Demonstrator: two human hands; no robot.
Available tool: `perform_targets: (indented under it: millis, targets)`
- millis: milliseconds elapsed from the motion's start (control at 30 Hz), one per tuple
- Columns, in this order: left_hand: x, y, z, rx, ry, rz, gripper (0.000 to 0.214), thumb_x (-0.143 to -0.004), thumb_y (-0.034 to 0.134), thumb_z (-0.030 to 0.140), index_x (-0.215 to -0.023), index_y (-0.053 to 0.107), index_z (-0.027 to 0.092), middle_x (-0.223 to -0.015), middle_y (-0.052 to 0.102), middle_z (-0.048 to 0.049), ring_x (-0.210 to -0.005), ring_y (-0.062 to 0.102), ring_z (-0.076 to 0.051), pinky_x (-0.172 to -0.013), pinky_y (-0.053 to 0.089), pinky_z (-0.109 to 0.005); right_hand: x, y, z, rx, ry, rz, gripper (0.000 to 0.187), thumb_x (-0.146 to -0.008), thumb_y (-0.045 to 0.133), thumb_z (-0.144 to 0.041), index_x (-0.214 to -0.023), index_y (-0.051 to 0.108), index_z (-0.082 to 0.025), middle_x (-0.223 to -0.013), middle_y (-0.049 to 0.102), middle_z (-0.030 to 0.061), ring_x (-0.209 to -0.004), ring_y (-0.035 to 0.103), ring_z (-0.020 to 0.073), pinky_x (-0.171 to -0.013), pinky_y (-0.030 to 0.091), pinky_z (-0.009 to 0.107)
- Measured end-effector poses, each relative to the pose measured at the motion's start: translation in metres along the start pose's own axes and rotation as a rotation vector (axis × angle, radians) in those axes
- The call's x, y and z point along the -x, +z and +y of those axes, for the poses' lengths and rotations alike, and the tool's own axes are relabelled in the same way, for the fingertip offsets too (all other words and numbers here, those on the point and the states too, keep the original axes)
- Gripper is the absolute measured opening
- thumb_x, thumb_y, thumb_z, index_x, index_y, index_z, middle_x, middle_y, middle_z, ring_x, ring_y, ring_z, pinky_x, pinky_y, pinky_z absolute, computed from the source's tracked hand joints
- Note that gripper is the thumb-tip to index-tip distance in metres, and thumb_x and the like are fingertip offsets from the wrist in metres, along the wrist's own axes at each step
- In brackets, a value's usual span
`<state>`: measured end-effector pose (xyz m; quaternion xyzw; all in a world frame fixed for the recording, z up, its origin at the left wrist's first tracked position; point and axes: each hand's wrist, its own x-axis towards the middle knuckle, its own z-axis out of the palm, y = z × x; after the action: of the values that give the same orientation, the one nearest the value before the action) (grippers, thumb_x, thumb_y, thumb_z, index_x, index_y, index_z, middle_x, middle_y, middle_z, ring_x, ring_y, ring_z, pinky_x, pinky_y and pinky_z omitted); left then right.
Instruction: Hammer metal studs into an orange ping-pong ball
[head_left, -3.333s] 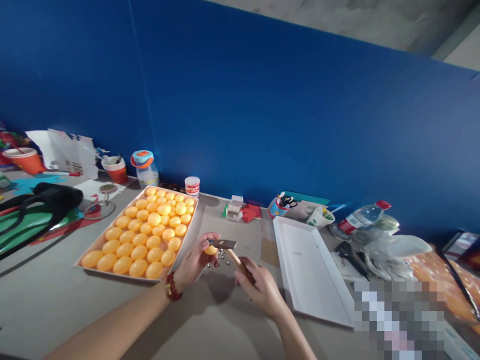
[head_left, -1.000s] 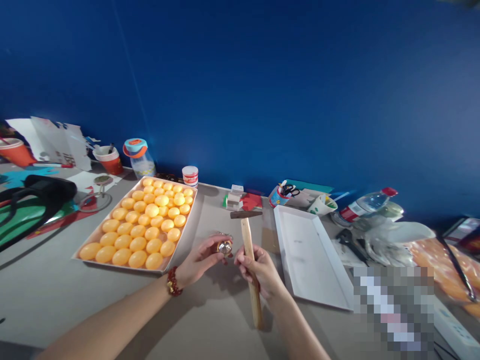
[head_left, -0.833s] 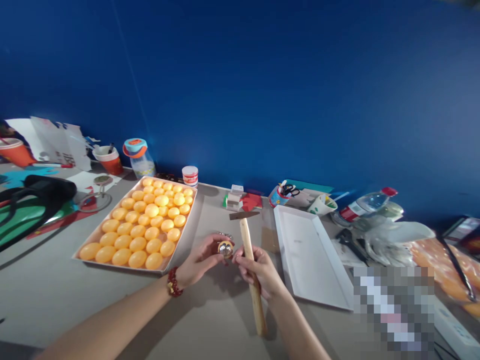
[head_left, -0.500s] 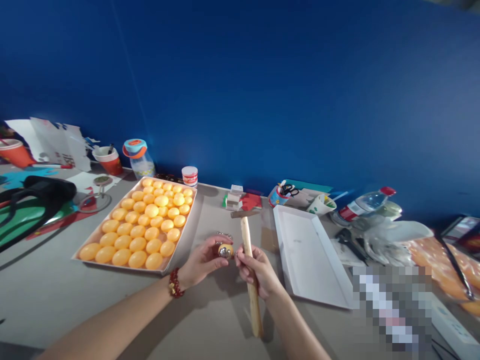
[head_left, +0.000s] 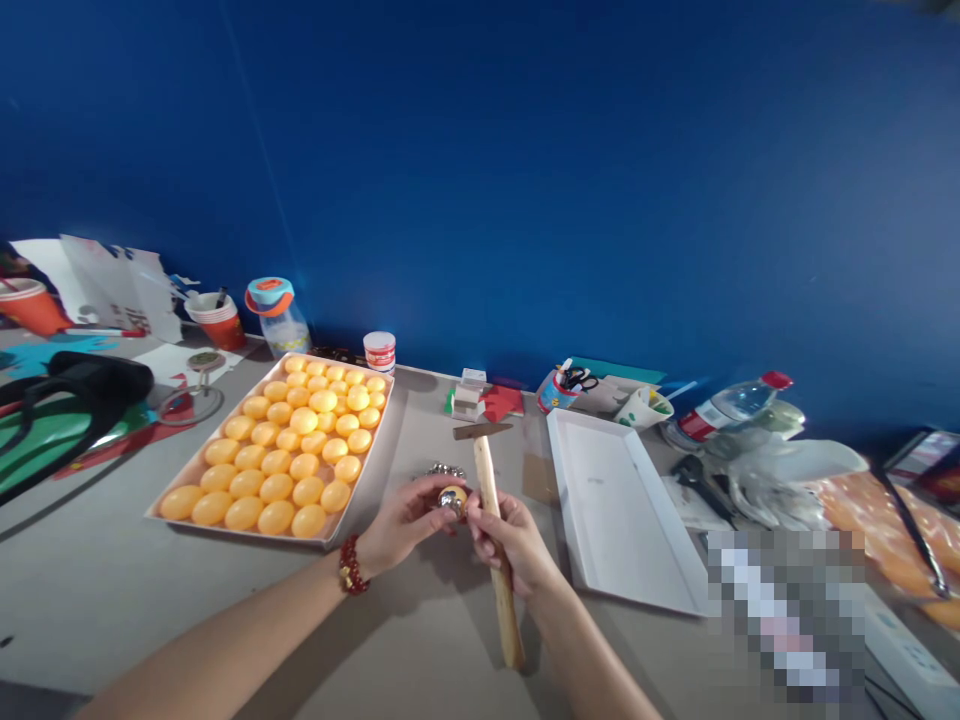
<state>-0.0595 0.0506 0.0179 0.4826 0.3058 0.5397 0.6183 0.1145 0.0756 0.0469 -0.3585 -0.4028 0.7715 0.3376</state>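
My left hand point(head_left: 405, 522) pinches a small orange ball with a shiny metal piece point(head_left: 451, 498) on it, held just above the grey table. My right hand point(head_left: 508, 540) is closed round the wooden handle of a hammer point(head_left: 493, 540), its fingertips touching the ball. The hammer stands nearly upright, its dark metal head point(head_left: 481, 431) at the top. A small heap of silvery metal bits point(head_left: 445, 470) lies on the table just behind my hands. To the left sits a tray point(head_left: 351, 518) filled with several orange balls point(head_left: 289, 446).
An empty white tray point(head_left: 600, 500) lies right of my hands. Along the blue wall stand cups, a small jar point(head_left: 380, 351), a lidded bottle point(head_left: 273, 313), a pen cup with scissors point(head_left: 559, 392) and a water bottle point(head_left: 731, 407). A dark bag point(head_left: 67, 395) lies far left.
The hammer went from lying over the ball to standing upright in my right hand, then drifted slightly left. My right fingertips have closed in on the ball held by my left hand.
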Motion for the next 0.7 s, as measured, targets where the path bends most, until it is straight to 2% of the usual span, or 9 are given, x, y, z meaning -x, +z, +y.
perform_targets:
  millis: [133, 333, 700]
  targets:
    - [-0.0005, -0.0005, -0.0008, -0.006, -0.001, -0.001, 0.034, -0.082, 0.067, 0.028, -0.115, 0.062, 0.021, -0.099, 0.064, -0.0067, -0.084, 0.063, -0.018, -0.072, 0.054, -0.03, 0.0002, 0.0012, 0.0006, 0.009, -0.016, 0.017, 0.033, -0.069, 0.079, -0.038, -0.079, 0.056, -0.016, -0.055, 0.052, -0.0048, -0.037, 0.037, 0.002, -0.033, 0.023, 0.013]
    - [-0.0005, 0.0001, 0.0002, -0.012, 0.001, -0.009, 0.033, -0.083, 0.066, 0.03, -0.114, 0.061, 0.018, -0.091, 0.065, -0.0059, -0.072, 0.061, -0.014, -0.07, 0.051, -0.029, 0.0002, 0.0012, 0.0, 0.006, -0.024, 0.007, 0.033, -0.07, 0.078, -0.038, -0.078, 0.054, -0.017, -0.056, 0.053, -0.0054, -0.036, 0.036, 0.0018, -0.032, 0.023, 0.013]
    - [-0.0003, 0.0009, 0.0006, -0.043, -0.009, 0.022, 0.033, -0.084, 0.064, 0.03, -0.115, 0.061, 0.018, -0.092, 0.065, -0.0063, -0.077, 0.062, -0.015, -0.071, 0.053, -0.029, -0.0018, -0.0006, 0.0034, 0.037, -0.031, 0.014, 0.032, -0.071, 0.077, -0.039, -0.079, 0.055, -0.016, -0.06, 0.056, -0.0035, -0.037, 0.038, 0.0017, -0.032, 0.024, 0.012]
